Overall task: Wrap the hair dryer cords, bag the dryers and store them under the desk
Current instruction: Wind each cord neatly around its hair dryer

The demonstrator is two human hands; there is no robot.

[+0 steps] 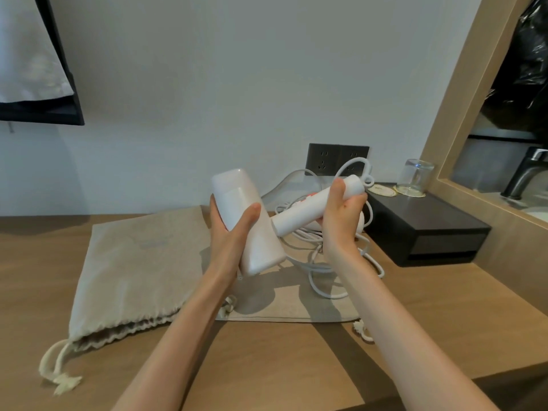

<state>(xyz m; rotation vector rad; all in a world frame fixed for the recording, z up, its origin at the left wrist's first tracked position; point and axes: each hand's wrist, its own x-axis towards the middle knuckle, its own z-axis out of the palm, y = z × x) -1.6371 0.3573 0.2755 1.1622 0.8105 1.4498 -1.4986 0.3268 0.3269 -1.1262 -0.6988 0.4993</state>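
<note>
In the head view, we hold the hair dryer up above the right edge of the drawstring bag. Our left hand wraps its barrel, whose long axis tilts down toward us. Our right hand grips the handle near its end; the handle points up and away, rightward from the bag. The cord lies loose right of the bag, under the right hand, which we judge nearer for winding.

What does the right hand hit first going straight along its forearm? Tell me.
Past the dryer handle it grips, the right hand likely meets the loose cord, then the wall socket; depth unclear.
</note>
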